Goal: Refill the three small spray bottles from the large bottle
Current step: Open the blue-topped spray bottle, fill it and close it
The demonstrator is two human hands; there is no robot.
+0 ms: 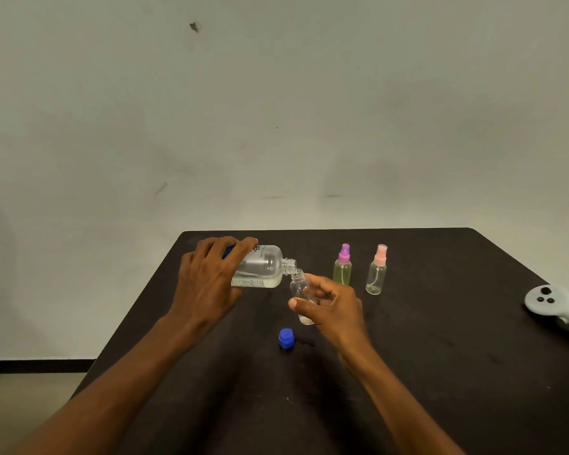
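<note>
Large bottle [263, 266] was held tipped left of centre, left hand [207, 280] wrapped round its base; part-full, probably sloshy, light. Small open bottle [299, 287] met its mouth, right hand [334, 310] gripping its body; likely flimsy, slippery if wet, best held mid-body.

Head-worn wide view, forward and down onto a near table [440, 323]

blue cap [286, 338] front centre, controller [552, 307] far right
</note>
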